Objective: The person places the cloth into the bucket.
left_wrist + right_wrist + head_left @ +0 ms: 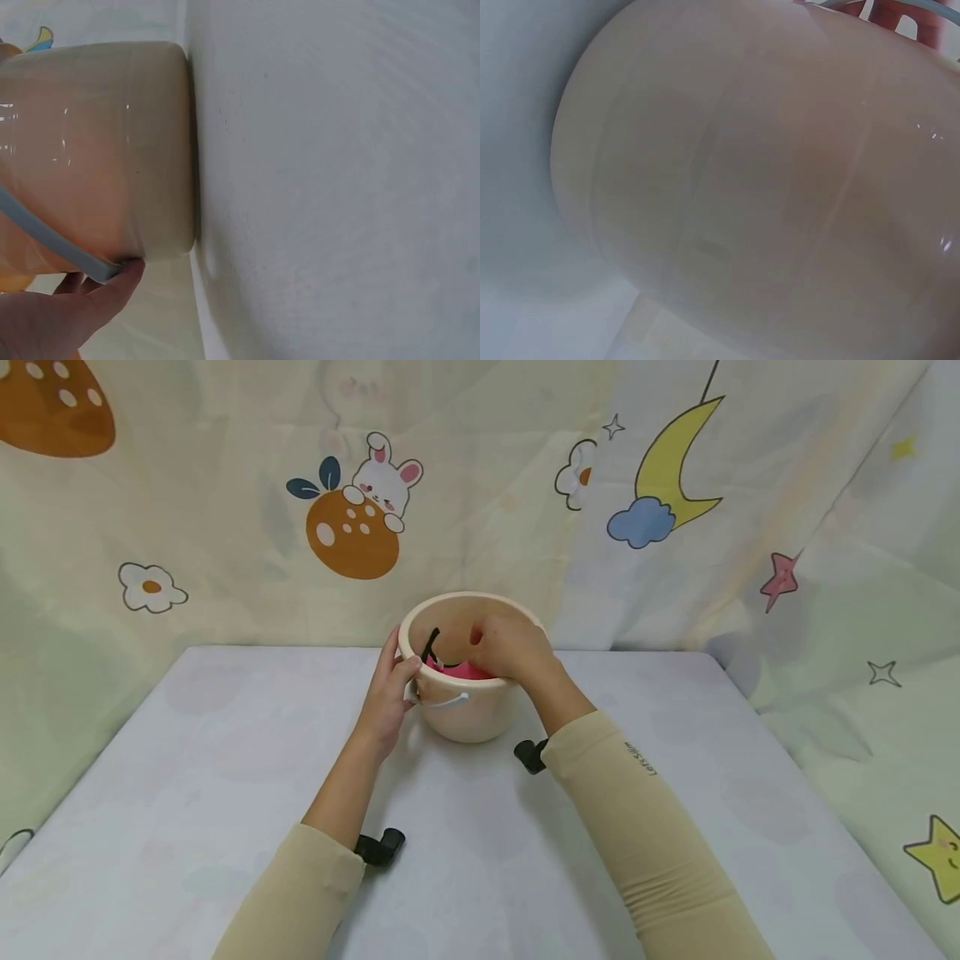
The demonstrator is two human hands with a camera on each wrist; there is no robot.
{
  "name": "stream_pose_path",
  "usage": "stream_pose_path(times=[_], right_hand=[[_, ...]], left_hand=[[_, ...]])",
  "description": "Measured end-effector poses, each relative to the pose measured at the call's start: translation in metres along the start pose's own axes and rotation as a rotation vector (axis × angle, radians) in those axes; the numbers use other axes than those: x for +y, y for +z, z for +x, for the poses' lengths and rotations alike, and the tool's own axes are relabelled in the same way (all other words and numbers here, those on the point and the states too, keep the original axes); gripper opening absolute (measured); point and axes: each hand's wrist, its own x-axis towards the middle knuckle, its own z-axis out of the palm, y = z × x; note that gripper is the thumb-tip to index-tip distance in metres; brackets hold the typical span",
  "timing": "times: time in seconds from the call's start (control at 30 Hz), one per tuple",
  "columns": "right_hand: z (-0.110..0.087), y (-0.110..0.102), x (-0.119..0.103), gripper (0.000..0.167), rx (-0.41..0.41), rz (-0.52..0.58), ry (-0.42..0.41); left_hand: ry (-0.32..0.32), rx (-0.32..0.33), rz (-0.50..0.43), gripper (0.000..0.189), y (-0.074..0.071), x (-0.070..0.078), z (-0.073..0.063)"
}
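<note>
A cream plastic bucket (468, 718) stands upright on the table, seen from the side in both wrist views. My left hand (386, 693) grips its left side near the rim, thumb in front; in the left wrist view the fingers are by the grey handle (56, 238). Over the right side of the rim, my right hand (510, 647) reaches into the bucket. Its fingertips are hidden inside, so I cannot tell what they hold. Bright pink material (465, 671) and a thin black strap (430, 647) show inside the bucket.
The table (247, 760) has a pale cover and ends just behind the bucket. A cartoon-printed cloth (480, 518) hangs at the back and sides. Black wrist mounts (380, 847) stick out from both forearms, below the beige sleeves' cuffs.
</note>
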Motion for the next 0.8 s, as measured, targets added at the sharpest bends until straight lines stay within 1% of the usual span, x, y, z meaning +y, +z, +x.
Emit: stream_pose_path(times=[0.37,0.53,0.67,0.73,0.8], right_hand=[[-0.003,-0.001,0.001,0.032,-0.015,0.008,0.0],[-0.004,-0.001,0.002,0.03,0.007,0.034,-0.027],[-0.005,-0.001,0.001,0.029,0.056,0.117,-0.044],[-0.006,0.0,0.001,0.03,0.098,0.17,-0.055],[-0.007,0.002,0.001,0.032,0.159,0.212,-0.086]], left_hand=[[-0.013,-0.003,0.003,0.069,0.001,0.001,-0.003],[-0.003,-0.01,0.001,0.07,0.0,0.001,-0.001],[-0.002,-0.02,0.009,0.071,-0.003,0.002,0.0],[-0.004,-0.033,0.017,0.072,-0.006,0.002,0.0],[-0.009,-0.05,0.043,0.074,-0.01,0.003,-0.001]])
